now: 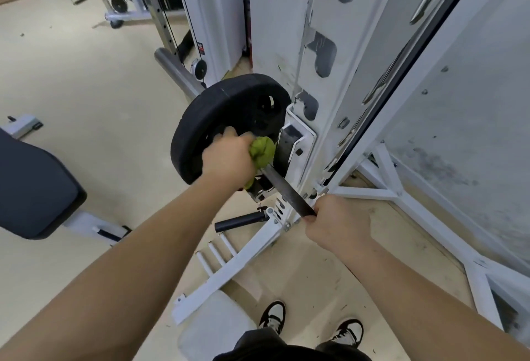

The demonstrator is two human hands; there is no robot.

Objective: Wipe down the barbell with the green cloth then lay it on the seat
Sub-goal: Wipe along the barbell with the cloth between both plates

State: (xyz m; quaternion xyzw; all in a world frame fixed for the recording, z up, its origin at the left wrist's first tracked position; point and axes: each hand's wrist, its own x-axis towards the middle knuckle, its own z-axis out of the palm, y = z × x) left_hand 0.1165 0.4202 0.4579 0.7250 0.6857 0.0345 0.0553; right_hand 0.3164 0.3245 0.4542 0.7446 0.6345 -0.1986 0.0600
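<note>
The dark steel barbell shaft [286, 190] ran on a diagonal, its long axis rising from the person's right hand [338, 224], clenched around the near end, up and away to the black round weight plate [226, 119] by the white steel rack upright [286, 45]. The left hand [229, 157] was closed over the bunched green cloth [262, 151], pressed around the shaft just beside the plate. The wipe would likely travel down the shaft toward the right hand, while the dark padded seat [31, 188] lay well apart to the left.
</note>
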